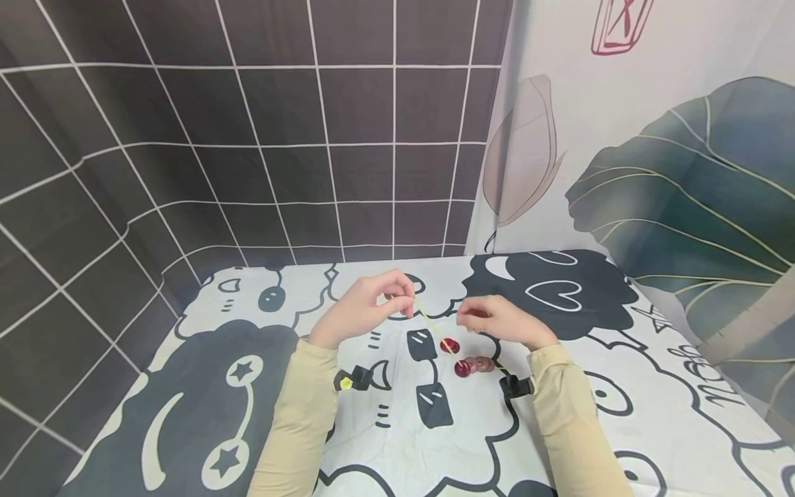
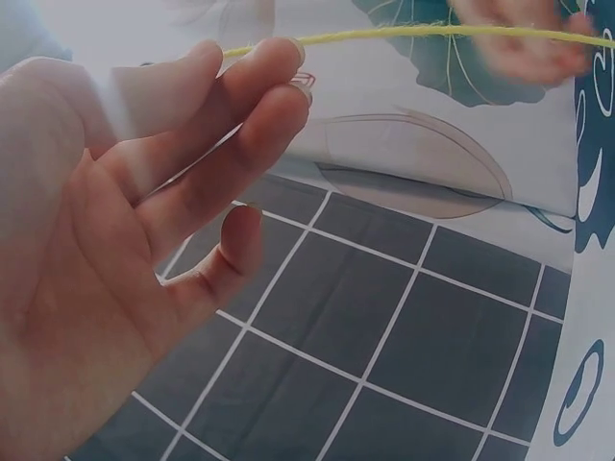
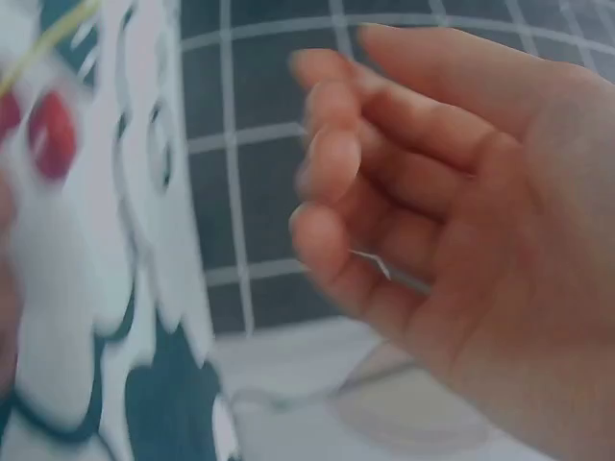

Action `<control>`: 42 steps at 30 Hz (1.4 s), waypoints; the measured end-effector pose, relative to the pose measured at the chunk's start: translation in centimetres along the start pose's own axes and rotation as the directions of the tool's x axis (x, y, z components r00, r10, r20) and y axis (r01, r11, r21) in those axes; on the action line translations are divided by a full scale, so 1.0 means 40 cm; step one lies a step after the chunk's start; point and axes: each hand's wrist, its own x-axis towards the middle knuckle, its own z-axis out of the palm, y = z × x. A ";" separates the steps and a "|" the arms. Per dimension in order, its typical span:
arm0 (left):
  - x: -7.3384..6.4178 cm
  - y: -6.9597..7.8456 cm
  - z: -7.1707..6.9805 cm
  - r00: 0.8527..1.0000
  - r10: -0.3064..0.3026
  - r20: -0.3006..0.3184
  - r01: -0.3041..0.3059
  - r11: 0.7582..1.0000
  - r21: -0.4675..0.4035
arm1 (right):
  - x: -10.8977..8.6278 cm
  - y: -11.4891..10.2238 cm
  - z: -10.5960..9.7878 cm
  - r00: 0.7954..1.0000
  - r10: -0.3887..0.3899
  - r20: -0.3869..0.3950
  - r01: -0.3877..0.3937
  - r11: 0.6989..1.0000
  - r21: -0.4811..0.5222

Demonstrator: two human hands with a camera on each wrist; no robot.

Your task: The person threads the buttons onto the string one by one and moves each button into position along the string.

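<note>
A thin yellow cord slants down from my left hand, which pinches it between thumb and forefinger. In the left wrist view the pinched cord stretches off to the right. Lower down, several red and pinkish round beads sit in a row along the cord. Just above them is another red piece; whether the cord passes through it I cannot tell. My right hand hovers to the right of the cord, its fingers loosely bent. Nothing shows between those fingers in the right wrist view.
A white cloth with black cartoon figures covers the table. Behind it hangs a dark gridded curtain, with a leaf-patterned curtain at the right. Small dark cameras are strapped at both wrists.
</note>
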 end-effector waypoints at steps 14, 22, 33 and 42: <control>0.014 -0.017 0.030 0.998 0.054 -0.011 -0.053 0.997 0.061 | 0.001 -0.128 0.011 0.990 -0.109 -0.089 0.124 0.975 0.182; 0.021 -0.033 0.046 0.998 -0.046 0.046 0.040 0.993 0.111 | -0.004 -0.112 -0.003 0.991 -0.080 -0.106 0.095 0.985 0.142; 0.037 -0.080 0.131 0.899 -0.170 0.403 0.064 0.962 0.265 | -0.018 -0.101 -0.024 0.993 -0.063 -0.096 0.075 0.990 0.123; 0.035 -0.122 0.209 0.818 -0.215 0.533 0.055 0.953 0.299 | -0.023 -0.098 -0.021 0.990 -0.130 -0.051 0.135 0.984 0.117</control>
